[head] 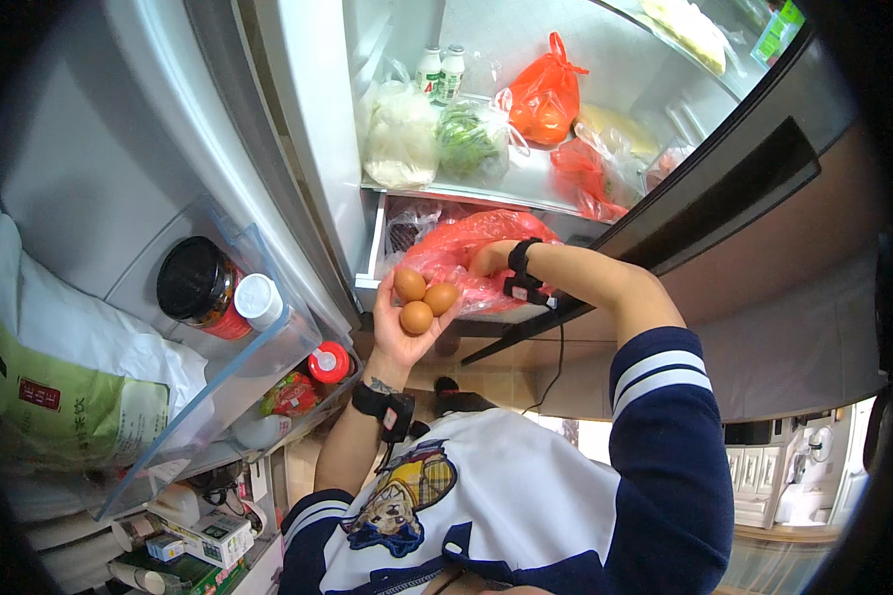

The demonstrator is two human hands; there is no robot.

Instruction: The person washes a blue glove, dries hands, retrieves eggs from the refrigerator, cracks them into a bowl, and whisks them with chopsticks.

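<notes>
Three brown eggs [417, 317] rest together in the palm of my left hand [404, 342], which is turned up in front of an open refrigerator drawer [367, 282]. My right hand [491, 259] reaches into a red plastic bag [484, 230] lying in that drawer. The bag hides its fingers, so what they touch cannot be seen. A dark strap with a small device sits on each wrist.
Bagged leafy greens [472, 141], a knotted red bag [545, 97] and two small bottles [440, 73] stand on the shelf above. At left, the open door's clear bin [216, 387] holds a black-lidded jar [197, 286]. A dark door [714, 201] borders the right.
</notes>
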